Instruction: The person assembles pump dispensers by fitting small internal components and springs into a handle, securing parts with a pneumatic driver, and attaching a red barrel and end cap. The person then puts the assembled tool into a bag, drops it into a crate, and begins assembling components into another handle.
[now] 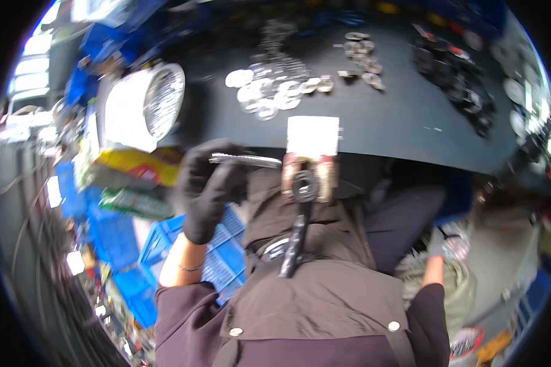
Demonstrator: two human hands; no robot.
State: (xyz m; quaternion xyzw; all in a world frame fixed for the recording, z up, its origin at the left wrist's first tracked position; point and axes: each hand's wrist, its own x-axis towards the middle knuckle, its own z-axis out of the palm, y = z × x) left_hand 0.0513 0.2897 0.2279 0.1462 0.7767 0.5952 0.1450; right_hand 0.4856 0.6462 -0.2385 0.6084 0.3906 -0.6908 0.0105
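Observation:
My left hand (209,183), in a black glove, is closed with its fingers curled around a thin, shiny silvery strip (246,160). The strip points right, toward a block-like fixture (309,174) at the table's near edge. White shows on the fixture's top, and a black handle (297,235) with a round head extends from it toward my lap. On the right my bare wrist (434,270) comes out of a dark sleeve. My right hand (436,246) beyond it is smeared by motion, so its fingers cannot be made out.
On the dark table (386,131) lie a heap of round silvery pieces (266,92), smaller metal parts (362,58) and a dark pile (456,82). A white round container (128,110) stands left. Blue crates (223,269) sit below; a pale bag (456,290) lies right.

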